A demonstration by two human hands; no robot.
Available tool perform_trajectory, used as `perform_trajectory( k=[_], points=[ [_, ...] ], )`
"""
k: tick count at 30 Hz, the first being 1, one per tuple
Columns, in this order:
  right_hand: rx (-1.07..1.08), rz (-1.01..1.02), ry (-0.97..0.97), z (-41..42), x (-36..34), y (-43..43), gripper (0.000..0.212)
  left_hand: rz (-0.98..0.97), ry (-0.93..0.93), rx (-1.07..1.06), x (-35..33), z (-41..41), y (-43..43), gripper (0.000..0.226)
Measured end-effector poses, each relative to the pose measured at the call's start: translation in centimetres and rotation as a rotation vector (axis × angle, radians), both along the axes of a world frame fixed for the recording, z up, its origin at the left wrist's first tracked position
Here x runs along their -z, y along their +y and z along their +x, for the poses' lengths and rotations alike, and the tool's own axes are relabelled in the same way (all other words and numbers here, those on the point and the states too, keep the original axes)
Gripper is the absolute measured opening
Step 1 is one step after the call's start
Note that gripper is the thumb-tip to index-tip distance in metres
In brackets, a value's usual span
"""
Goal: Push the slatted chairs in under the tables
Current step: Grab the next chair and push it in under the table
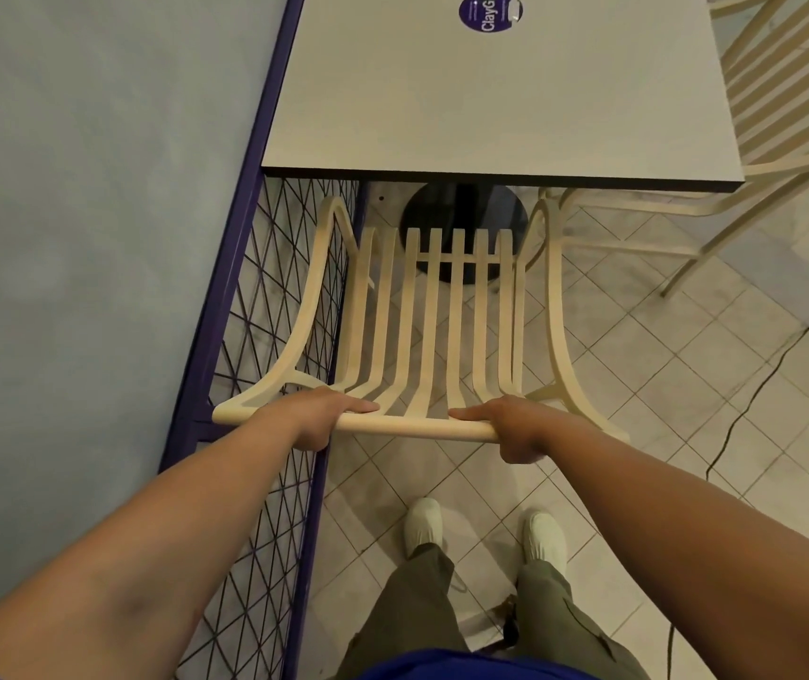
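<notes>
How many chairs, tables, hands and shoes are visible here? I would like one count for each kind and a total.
Chairs: 2 (near chair, far chair)
Table: 1
Hands: 2 (left hand, right hand)
Shoes: 2
Total: 7

A café seating area: branded table [490, 115], slatted chairs [436, 326], tiled floor [687, 409], purple mesh fence [265, 385].

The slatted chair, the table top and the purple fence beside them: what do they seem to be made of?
Slatted chair: probably bent wood, though painted metal is possible; pale cream, matte, with smoothly curved slats and rails.
Table top: likely laminate board; flat light grey face, dark edge.
Purple fence: apparently painted metal; thin crossed wires in a tube frame.
</notes>
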State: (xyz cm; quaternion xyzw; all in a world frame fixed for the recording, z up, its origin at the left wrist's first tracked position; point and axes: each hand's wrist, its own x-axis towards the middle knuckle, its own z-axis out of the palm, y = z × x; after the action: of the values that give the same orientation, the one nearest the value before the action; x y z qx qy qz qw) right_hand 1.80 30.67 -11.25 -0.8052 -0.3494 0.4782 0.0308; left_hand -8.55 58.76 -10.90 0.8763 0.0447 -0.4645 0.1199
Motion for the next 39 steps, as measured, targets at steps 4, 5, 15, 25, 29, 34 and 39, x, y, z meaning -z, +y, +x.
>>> perform_trajectory(
  k=[4, 5, 15, 25, 29, 34, 39],
  points=[
    [-0.005, 0.006, -0.013, 0.5, 0.0, 0.4, 0.086, 0.006, -0.013, -0.001, 0.0, 0.5, 0.5, 0.095],
    [-0.006, 0.007, -0.018, 0.6, 0.1, 0.6, 0.086, 0.008, -0.017, -0.001, 0.0, 0.7, 0.7, 0.094],
    [-0.014, 0.014, -0.059, 2.0, 0.4, 1.7, 0.088, 0.01, -0.057, -0.008, -0.2, 2.4, 1.8, 0.088],
    [-0.003, -0.01, -0.061, 1.7, -0.5, 1.0, 0.089, 0.044, -0.074, 0.01, -0.6, 1.5, 1.8, 0.093],
    [0.01, 0.001, -0.051, 1.1, -0.7, 1.0, 0.087, 0.042, -0.06, 0.015, -0.9, 1.1, 1.6, 0.093],
    [0.008, -0.001, -0.044, 0.4, -0.6, 0.8, 0.086, 0.014, -0.071, 0.009, -0.9, 0.2, 1.6, 0.09],
    [0.011, -0.001, -0.051, 0.6, -0.7, 0.7, 0.086, 0.016, -0.073, 0.004, -0.7, 0.7, 1.7, 0.092]
  ],
)
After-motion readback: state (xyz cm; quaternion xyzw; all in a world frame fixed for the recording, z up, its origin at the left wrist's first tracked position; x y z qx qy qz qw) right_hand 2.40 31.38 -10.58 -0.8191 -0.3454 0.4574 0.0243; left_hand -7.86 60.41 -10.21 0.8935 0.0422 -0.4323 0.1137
